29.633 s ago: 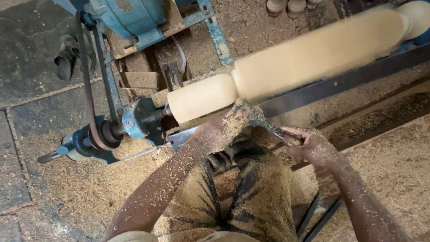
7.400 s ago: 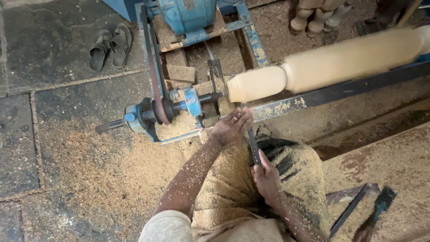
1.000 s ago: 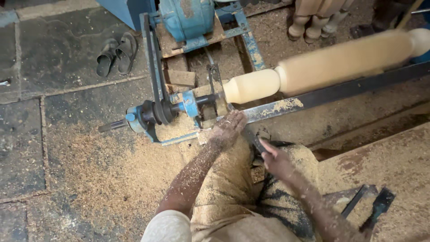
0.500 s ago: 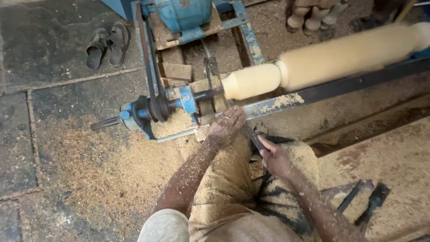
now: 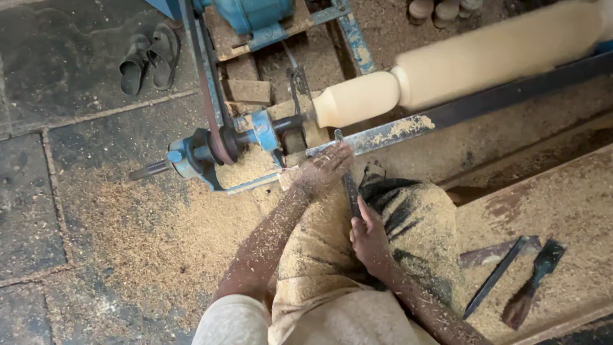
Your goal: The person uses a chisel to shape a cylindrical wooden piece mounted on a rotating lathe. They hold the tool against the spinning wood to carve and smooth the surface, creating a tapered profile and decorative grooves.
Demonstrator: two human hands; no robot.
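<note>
A woodturner's left hand presses a long chisel against the tool rest for steadiness while the right hand grips its handle low, the blade aimed at the pale spindle blurred on the lathe.

Head camera, steeply down, apparently close.

Since a second ago my right hand has slid back down the chisel, toward six o'clock, nearer my lap.
</note>
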